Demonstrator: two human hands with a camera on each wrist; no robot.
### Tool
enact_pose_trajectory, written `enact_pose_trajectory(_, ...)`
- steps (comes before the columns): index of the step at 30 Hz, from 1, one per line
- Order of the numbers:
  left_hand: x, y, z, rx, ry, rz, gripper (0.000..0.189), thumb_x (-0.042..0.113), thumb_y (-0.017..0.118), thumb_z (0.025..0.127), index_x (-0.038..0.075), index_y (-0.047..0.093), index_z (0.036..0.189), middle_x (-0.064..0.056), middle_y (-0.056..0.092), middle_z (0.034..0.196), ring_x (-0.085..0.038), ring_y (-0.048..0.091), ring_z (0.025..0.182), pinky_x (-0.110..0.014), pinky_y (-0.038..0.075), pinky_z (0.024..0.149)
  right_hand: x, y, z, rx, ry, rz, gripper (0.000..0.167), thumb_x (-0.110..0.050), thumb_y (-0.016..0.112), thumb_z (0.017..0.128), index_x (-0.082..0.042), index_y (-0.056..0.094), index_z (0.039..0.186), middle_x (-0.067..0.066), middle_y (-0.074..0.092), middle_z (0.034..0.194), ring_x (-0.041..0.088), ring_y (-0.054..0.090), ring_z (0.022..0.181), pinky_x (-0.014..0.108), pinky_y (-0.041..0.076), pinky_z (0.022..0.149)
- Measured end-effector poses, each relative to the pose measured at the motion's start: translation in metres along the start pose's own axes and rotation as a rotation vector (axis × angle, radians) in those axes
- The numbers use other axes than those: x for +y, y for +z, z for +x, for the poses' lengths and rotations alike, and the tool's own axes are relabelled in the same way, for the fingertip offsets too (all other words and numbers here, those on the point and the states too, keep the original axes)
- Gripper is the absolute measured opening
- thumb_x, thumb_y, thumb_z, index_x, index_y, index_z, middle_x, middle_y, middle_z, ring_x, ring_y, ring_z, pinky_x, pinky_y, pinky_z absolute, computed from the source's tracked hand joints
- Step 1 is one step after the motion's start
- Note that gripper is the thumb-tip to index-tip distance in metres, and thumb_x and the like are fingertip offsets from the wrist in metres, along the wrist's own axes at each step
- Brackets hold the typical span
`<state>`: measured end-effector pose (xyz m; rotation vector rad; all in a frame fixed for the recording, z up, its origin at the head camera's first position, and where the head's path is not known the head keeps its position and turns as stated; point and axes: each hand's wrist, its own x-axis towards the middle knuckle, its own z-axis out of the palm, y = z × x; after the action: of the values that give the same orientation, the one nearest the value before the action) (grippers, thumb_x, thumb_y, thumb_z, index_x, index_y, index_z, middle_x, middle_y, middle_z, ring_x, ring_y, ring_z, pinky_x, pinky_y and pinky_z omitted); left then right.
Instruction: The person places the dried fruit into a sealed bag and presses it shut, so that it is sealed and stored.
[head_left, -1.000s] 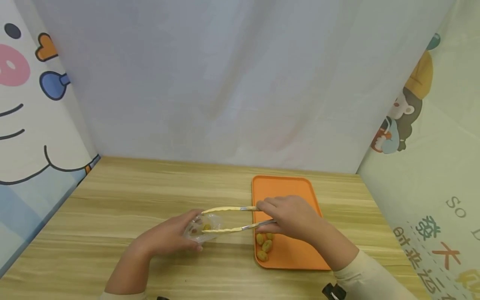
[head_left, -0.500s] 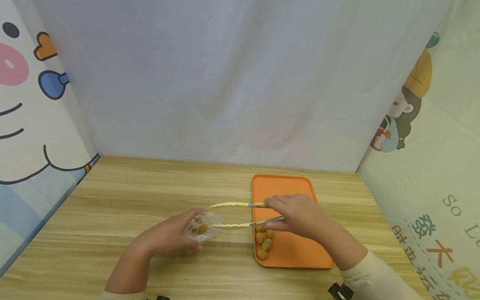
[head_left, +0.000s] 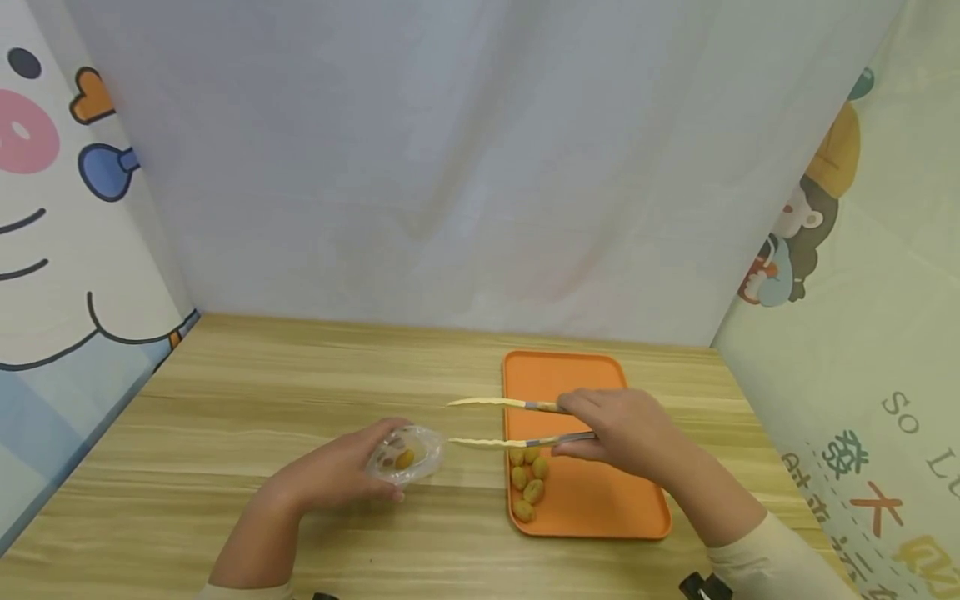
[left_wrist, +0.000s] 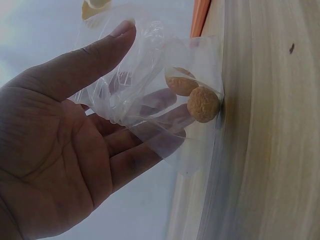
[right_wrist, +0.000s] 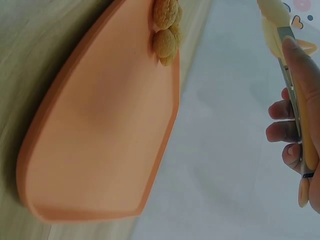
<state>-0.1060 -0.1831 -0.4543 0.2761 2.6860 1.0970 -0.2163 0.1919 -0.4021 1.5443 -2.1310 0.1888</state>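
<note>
My left hand (head_left: pixel 345 471) holds a clear plastic bag (head_left: pixel 423 454) on the wooden table, thumb on one side and fingers on the other, its mouth spread toward the right. Two walnuts (left_wrist: pixel 203 105) lie low inside the bag in the left wrist view. My right hand (head_left: pixel 626 433) grips a pair of tongs (head_left: pixel 491 443) with cream tips and metal arms. The tongs' arms stand apart, with nothing between them, between the bag and the orange tray (head_left: pixel 592 500). Several more walnuts (head_left: pixel 534 490) sit along the tray's left edge, partly beneath the tongs in the head view.
The wooden table (head_left: pixel 300 358) runs back to a pale hanging cloth (head_left: pixel 450 167). Printed cloths with cartoon figures hang at the left and right sides. The tray has a low raised rim and lies right of the bag.
The tongs, first reaching into the bag's mouth, have drawn back to the right with my right hand and are now outside it. My left hand stays put with the bag.
</note>
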Motion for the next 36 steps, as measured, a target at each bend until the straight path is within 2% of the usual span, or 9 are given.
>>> enact_pose_trajectory(3,0.000,0.000,0.001,0.000,-0.004,0.000,0.083,0.038,0.084,0.075,0.028,0.041,0.145,-0.004,0.054,0.135,-0.023,0.051,0.120,-0.052,0.040,0.101,0.003,-0.002,-0.007,-0.012,0.023,0.000,0.048,-0.063,0.058,0.087,-0.017,0.061,0.103,-0.012,0.064,0.085,0.000,0.050,0.056,0.016,0.037,0.046)
enact_pose_trajectory(10,-0.001,0.000,0.001,-0.011,-0.027,-0.024,0.084,0.038,0.084,0.075,0.030,0.040,0.146,-0.006,0.051,0.141,-0.027,0.048,0.127,-0.055,0.037,0.104,0.009,-0.007,-0.022,-0.028,0.078,0.013,0.042,-0.052,0.074,0.079,-0.018,0.060,0.100,-0.014,0.060,0.080,-0.004,0.039,0.054,0.015,0.034,0.047)
enact_pose_trajectory(14,-0.001,-0.001,0.001,-0.015,-0.044,-0.033,0.085,0.039,0.084,0.076,0.031,0.039,0.147,-0.007,0.049,0.145,-0.029,0.046,0.131,-0.058,0.036,0.105,0.010,-0.009,-0.032,-0.052,0.112,0.002,0.042,-0.051,0.076,0.078,-0.019,0.059,0.099,-0.015,0.057,0.075,-0.005,0.033,0.053,0.014,0.029,0.046)
enact_pose_trajectory(19,-0.003,-0.001,0.001,-0.012,-0.038,-0.023,0.084,0.039,0.084,0.075,0.032,0.039,0.146,-0.004,0.050,0.143,-0.027,0.048,0.128,-0.056,0.037,0.104,0.013,-0.011,-0.045,-0.093,0.159,-0.022,0.041,-0.053,0.074,0.078,-0.020,0.059,0.098,-0.015,0.056,0.074,-0.006,0.031,0.054,0.014,0.027,0.046)
enact_pose_trajectory(27,-0.006,-0.001,0.003,-0.007,-0.025,0.000,0.084,0.041,0.083,0.076,0.031,0.039,0.147,-0.003,0.051,0.140,-0.025,0.049,0.125,-0.055,0.039,0.102,0.019,-0.012,-0.065,-0.131,0.203,-0.036,0.042,-0.051,0.078,0.076,-0.019,0.058,0.096,-0.017,0.054,0.073,-0.005,0.035,0.056,0.015,0.033,0.049)
enact_pose_trajectory(36,-0.005,-0.002,0.004,-0.005,-0.015,0.007,0.083,0.039,0.084,0.075,0.030,0.040,0.146,-0.003,0.053,0.137,-0.023,0.050,0.122,-0.052,0.039,0.101,0.020,-0.013,-0.083,-0.138,0.236,-0.071,0.044,-0.052,0.080,0.072,-0.022,0.056,0.094,-0.018,0.049,0.070,-0.005,0.028,0.052,0.015,0.025,0.045)
